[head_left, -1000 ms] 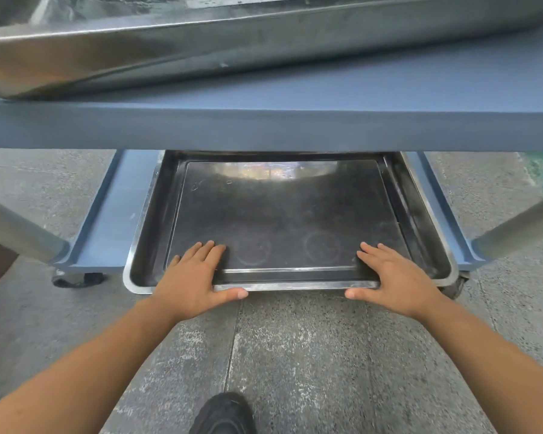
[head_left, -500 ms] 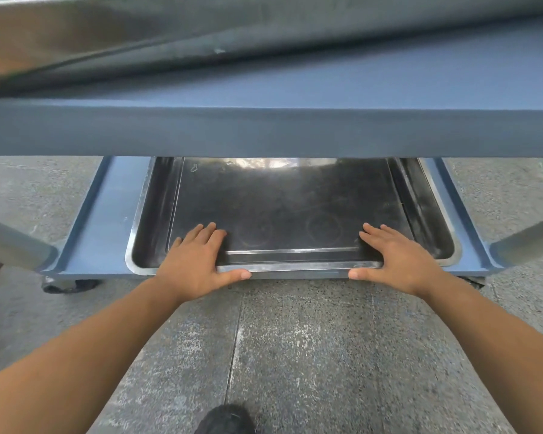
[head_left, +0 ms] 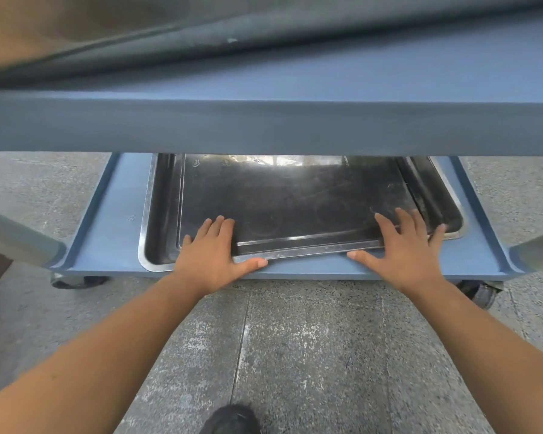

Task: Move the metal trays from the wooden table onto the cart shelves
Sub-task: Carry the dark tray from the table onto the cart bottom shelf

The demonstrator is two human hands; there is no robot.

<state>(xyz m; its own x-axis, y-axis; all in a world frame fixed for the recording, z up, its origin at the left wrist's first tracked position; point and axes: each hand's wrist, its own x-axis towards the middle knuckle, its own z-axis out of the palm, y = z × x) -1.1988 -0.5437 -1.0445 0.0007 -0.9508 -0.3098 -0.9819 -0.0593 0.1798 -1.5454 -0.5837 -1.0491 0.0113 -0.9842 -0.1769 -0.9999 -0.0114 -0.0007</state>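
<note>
- Steel on steel: the flat tray (head_left: 295, 208) sits nested inside a deeper tray (head_left: 160, 214) on the cart's bottom shelf (head_left: 119, 220), its near edge riding up on the deep tray's front rim.
- Your left hand (head_left: 213, 255) is flat on the flat tray's near-left corner, fingers (head_left: 220, 227) spread on top, thumb along the front lip. That reads as a palm press, not a grip.
- Your right hand (head_left: 405, 249) does the same at the near-right corner: fingers wide and splayed, thumb along the edge. Neither hand is closed on anything.
- Two hands at the corners looks like a way to keep the tray square as it seats.
- The tray sits slightly skewed, with more gap on the left than the right.
- The upper shelf (head_left: 264, 126) overhangs and hides the far end, so you can't tell whether the tray is fully home.
- Another tray (head_left: 138, 48) is already on that upper shelf.
- Watch your thumbs between the two rims as the tray drops.
</note>
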